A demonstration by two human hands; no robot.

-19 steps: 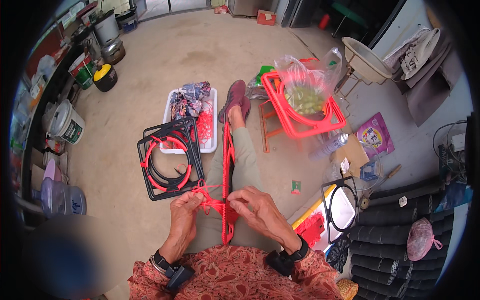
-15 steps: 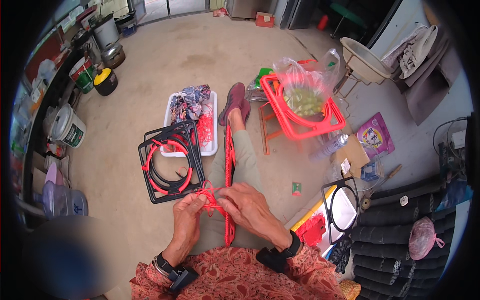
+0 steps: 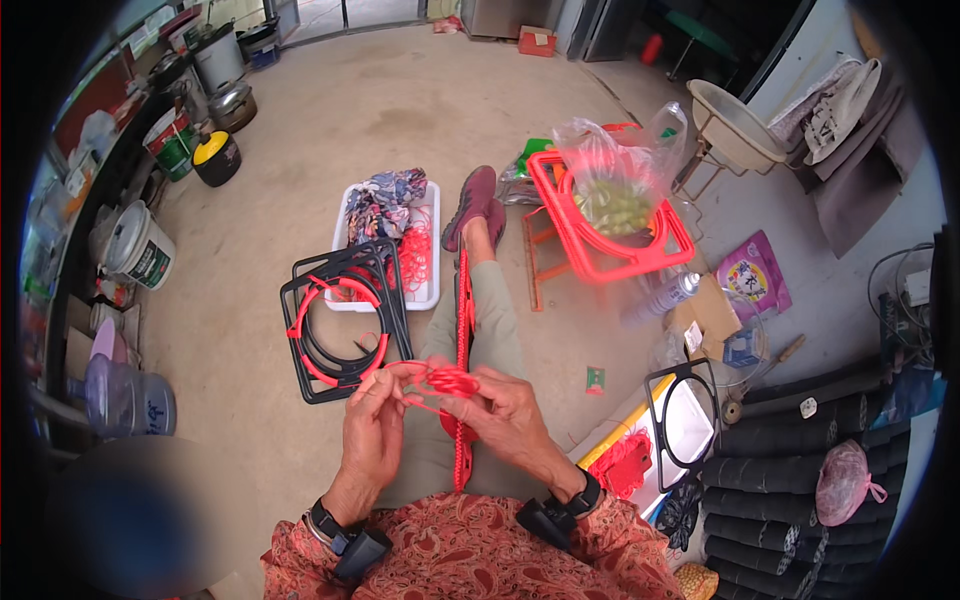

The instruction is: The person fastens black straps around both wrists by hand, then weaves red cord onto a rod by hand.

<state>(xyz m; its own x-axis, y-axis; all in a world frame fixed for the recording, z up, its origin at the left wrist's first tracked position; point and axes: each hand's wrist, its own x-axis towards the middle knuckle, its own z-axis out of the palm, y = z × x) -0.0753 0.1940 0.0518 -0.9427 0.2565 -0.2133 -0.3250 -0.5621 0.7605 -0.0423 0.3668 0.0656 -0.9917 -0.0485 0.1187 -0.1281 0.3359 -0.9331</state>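
Observation:
Over my lap, a small bundle of red cord (image 3: 450, 382) is looped between my two hands. My left hand (image 3: 370, 430) pinches a strand of it between thumb and fingertips. The coiled part sits in the fingers of my right hand (image 3: 510, 425), which are closed around it. Between my legs stands a frame wrapped in red cord (image 3: 463, 310), seen nearly edge-on, just behind the bundle. To the left, several black square frames with round openings (image 3: 300, 330) lean against a white tray (image 3: 432, 270); red material is wound on part of one ring.
The tray holds patterned cloth (image 3: 385, 205) and red cord. At right, red frames (image 3: 590, 272) lie on a stool with a clear bag of green produce (image 3: 615, 205). Nearer are a spray can (image 3: 670, 292), a white box (image 3: 690, 430) and black stacked rolls (image 3: 780, 520). Buckets (image 3: 140, 250) line the left.
Both hands have risen slightly and moved a little apart. The cord, a loose tangle between them before, now shows as a more gathered coil at my right fingers with a strand stretched to the left.

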